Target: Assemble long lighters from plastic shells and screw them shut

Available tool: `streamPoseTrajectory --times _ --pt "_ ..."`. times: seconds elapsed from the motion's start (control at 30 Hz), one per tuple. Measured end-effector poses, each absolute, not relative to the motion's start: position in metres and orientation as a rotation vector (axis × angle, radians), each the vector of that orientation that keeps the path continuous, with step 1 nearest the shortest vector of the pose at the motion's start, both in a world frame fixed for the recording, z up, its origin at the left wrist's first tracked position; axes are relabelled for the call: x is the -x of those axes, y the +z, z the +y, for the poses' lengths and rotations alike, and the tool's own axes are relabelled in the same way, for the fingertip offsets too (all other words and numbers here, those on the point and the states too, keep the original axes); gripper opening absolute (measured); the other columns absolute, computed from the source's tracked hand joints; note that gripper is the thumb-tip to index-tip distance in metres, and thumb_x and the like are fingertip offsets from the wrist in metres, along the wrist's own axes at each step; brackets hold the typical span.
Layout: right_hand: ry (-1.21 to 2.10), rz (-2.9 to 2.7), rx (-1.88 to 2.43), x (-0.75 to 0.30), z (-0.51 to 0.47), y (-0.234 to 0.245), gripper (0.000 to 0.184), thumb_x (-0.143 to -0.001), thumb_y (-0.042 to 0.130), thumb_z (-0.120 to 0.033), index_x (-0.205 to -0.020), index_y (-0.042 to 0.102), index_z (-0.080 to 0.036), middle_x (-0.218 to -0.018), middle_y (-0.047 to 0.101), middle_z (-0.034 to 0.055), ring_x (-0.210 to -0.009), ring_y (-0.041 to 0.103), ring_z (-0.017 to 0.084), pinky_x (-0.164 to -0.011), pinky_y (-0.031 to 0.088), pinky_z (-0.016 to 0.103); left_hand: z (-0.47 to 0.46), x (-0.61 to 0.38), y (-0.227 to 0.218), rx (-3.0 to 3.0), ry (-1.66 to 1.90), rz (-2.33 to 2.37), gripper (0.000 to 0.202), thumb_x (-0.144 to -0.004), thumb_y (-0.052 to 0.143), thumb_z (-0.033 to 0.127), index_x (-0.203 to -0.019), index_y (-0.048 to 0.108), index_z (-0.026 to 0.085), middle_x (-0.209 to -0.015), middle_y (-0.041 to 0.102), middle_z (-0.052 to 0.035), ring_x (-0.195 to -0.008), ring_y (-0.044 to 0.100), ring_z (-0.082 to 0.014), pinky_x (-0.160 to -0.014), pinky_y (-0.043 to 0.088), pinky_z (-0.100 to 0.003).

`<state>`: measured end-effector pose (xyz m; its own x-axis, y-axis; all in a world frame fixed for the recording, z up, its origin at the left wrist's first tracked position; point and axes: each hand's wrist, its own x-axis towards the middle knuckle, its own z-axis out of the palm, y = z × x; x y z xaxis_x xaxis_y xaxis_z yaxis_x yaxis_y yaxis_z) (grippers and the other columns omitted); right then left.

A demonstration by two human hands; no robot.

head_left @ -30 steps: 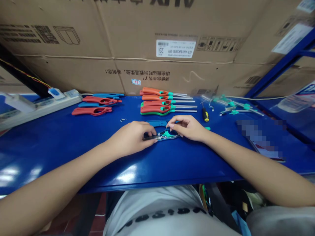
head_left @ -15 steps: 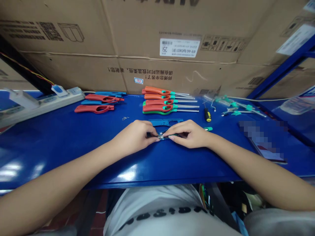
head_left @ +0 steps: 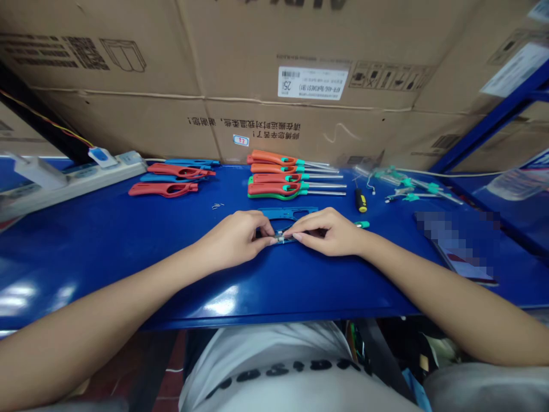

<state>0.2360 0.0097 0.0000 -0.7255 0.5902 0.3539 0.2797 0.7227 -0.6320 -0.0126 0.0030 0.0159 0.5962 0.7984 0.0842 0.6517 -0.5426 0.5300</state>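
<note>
Both my hands meet at the middle of the blue table (head_left: pixel 128 240) over a small lighter inner assembly (head_left: pixel 282 237) with metal and teal parts. My left hand (head_left: pixel 235 237) pinches its left end, fingers closed. My right hand (head_left: pixel 328 232) covers and pinches its right end; a teal tip (head_left: pixel 362 225) sticks out beyond it. Most of the assembly is hidden under my fingers. Just behind my hands lies a blue lighter shell half (head_left: pixel 287 213).
Several finished orange-and-teal stick lighters (head_left: pixel 291 180) lie in a row behind. Red and blue shell halves (head_left: pixel 167 177) lie at back left, by a white power strip (head_left: pixel 77 177). A small screwdriver (head_left: pixel 361 200) and teal inner parts (head_left: pixel 407 189) lie at right. Cardboard boxes (head_left: pixel 274 74) wall the back.
My right hand came down from above the teal part and closed over the assembly's right end. My left hand stayed on the left end.
</note>
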Motion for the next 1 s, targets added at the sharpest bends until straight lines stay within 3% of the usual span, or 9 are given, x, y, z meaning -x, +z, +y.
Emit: streamPoseTrajectory --times 0.23,0.4,0.57,0.67,1.0 --pt "0.737 -2.388 0.638 -0.237 0.010 -0.001 0.023 -0.095 0.058 -0.025 -0.106 0.078 -0.020 -0.102 0.079 0.0071 -0.076 0.070 0.015 -0.062 0.050 0.025 0.003 0.013 0.015 -2.354 0.511 1.127 0.009 -0.086 0.072 0.027 -0.085 0.075 0.019 -0.085 0.073 -0.0021 -0.066 0.061 -0.0141 -0.068 0.047 -0.027" --pt "0.727 -2.351 0.643 -0.236 0.010 -0.004 0.023 -0.094 0.060 -0.025 -0.112 0.074 -0.021 -0.102 0.073 0.0065 -0.057 0.052 0.008 -0.055 0.045 0.024 -0.003 0.012 0.018 -2.436 0.503 1.136 0.011 -0.088 0.069 0.024 -0.091 0.079 0.019 -0.088 0.073 -0.0041 -0.070 0.064 -0.0154 -0.069 0.048 -0.027" --pt "0.659 -2.337 0.712 -0.242 0.013 0.002 0.021 -0.094 0.060 -0.028 -0.110 0.071 -0.021 -0.094 0.060 0.0044 -0.057 0.044 0.008 -0.055 0.041 0.023 -0.002 0.013 0.019 -2.444 0.492 1.110 0.015 -0.090 0.065 0.021 -0.093 0.080 0.020 -0.090 0.074 -0.0051 -0.075 0.067 -0.0165 -0.069 0.048 -0.027" --pt "0.637 -2.442 0.769 -0.251 0.016 0.009 0.015 -0.092 0.062 -0.026 -0.103 0.070 -0.019 -0.084 0.058 0.0024 -0.062 0.047 0.010 -0.058 0.041 0.024 0.002 0.014 0.017 -2.393 0.492 1.102 0.013 -0.089 0.068 0.023 -0.090 0.081 0.020 -0.085 0.074 -0.0042 -0.071 0.066 -0.0151 -0.068 0.047 -0.026" --pt "0.707 -2.623 0.837 -0.260 0.020 0.014 0.009 -0.092 0.064 -0.022 -0.096 0.069 -0.017 -0.093 0.068 0.0059 -0.074 0.057 0.014 -0.064 0.044 0.025 0.001 0.013 0.019 -2.480 0.444 1.104 0.014 -0.090 0.066 0.023 -0.095 0.079 0.020 -0.090 0.074 -0.0050 -0.073 0.066 -0.0161 -0.068 0.048 -0.027"
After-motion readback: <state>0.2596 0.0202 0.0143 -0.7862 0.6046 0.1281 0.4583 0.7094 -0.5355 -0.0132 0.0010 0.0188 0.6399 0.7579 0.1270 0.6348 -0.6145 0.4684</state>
